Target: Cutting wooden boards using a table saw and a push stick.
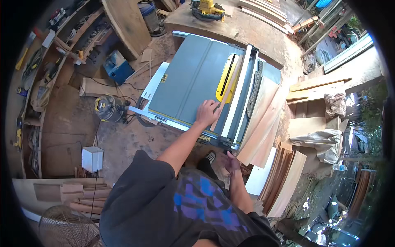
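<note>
Grey table saw (pixel 185 78), viewed from my remote seat: left hand (pixel 207 113), fingers bent close together at a narrow wooden strip (pixel 231 88), pinch uncertain to me; right hand (pixel 232 164), fingers curled by the near end of the white fence (pixel 240 92), grip unclear. Strip: beside the fence, near edge toward yellow insert (pixel 221 87); I judge it positioned, any cutting unconfirmed, with boards (pixel 265 117) against the right edge untouched.

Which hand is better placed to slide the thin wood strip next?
Left, I'd say. The left hand is over the saw table, fingers right by the strip. The right hand is down near the fence's front end, farther from it.
</note>
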{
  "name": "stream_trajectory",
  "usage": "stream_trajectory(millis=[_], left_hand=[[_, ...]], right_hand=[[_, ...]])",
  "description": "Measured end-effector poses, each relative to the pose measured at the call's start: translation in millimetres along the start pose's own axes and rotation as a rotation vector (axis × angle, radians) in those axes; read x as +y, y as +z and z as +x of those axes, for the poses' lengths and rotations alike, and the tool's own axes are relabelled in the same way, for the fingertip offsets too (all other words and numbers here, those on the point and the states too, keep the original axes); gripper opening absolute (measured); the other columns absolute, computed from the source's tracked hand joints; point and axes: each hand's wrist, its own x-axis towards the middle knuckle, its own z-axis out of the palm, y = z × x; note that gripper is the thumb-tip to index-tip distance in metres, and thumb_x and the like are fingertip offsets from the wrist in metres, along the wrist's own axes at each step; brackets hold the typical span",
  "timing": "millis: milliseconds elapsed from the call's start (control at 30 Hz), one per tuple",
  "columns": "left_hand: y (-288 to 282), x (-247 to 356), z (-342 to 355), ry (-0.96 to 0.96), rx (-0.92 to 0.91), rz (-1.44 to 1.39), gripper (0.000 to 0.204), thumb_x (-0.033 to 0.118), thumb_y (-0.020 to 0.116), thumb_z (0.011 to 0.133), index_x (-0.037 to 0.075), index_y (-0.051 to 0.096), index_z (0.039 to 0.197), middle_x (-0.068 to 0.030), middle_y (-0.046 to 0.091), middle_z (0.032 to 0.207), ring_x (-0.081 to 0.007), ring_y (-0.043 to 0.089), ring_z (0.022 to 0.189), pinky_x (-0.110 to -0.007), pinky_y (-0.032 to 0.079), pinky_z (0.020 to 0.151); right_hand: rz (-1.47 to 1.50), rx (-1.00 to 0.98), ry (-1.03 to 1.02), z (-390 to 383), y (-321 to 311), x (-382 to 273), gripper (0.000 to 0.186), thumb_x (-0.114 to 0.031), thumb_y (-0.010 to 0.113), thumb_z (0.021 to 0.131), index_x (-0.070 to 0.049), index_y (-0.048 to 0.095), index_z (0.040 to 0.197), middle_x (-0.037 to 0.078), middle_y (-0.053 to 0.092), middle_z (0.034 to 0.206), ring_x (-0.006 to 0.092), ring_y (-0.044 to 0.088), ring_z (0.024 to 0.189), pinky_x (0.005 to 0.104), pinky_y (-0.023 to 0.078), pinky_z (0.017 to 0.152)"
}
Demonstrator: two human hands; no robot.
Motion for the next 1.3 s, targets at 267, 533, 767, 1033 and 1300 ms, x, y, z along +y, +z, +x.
stream_trajectory(millis=[267,533,767,1033,1300], left_hand=[[0,14,19,0.256,0.123,0.099,0.037,0.028,0.072,0.089,0.014,0.074,0.123,-0.0036,0.067,0.118,-0.0241,0.061,0.118,-0.043,0.048,0.099],[-12,1,26,0.268,0.123,0.139,0.037,0.026,0.070,0.091,0.013,0.072,0.125,-0.0038,0.066,0.122,-0.0234,0.059,0.123,-0.043,0.045,0.102],[-7,1,28,0.252,0.170,0.110,0.030,0.028,0.068,0.095,0.013,0.073,0.121,-0.0025,0.066,0.122,-0.0219,0.059,0.124,-0.043,0.044,0.102],[-6,2,31,0.157,0.162,0.078,0.029,0.030,0.067,0.096,0.014,0.074,0.119,-0.0023,0.066,0.125,-0.0222,0.057,0.126,-0.043,0.042,0.105],[-9,3,29,0.140,0.135,0.063,0.037,0.031,0.070,0.090,0.014,0.075,0.123,-0.0044,0.065,0.132,-0.0243,0.054,0.133,-0.043,0.040,0.110]], right_hand=[[-0.733,0.747,-0.386,-17,52,-9,0.047,-0.038,0.073,0.095,-0.007,0.065,0.130,0.015,0.074,0.118,0.0281,0.072,0.101,0.0438,0.057,0.085],[-0.457,0.527,-0.304,-13,51,1,0.052,-0.041,0.072,0.099,-0.006,0.061,0.136,0.015,0.071,0.119,0.0304,0.072,0.102,0.0455,0.060,0.081],[-0.263,0.514,-0.310,-17,52,0,0.054,-0.033,0.082,0.093,-0.003,0.060,0.132,0.013,0.071,0.110,0.0250,0.072,0.089,0.0387,0.059,0.063],[-0.980,0.880,-0.407,0,34,11,0.050,-0.036,0.083,0.089,0.001,0.066,0.119,0.012,0.074,0.100,0.0248,0.071,0.081,0.0402,0.058,0.062],[-0.474,0.567,-0.388,-16,49,-2,0.050,-0.036,0.080,0.092,-0.001,0.067,0.126,0.011,0.075,0.106,0.0225,0.072,0.089,0.0366,0.058,0.066]])
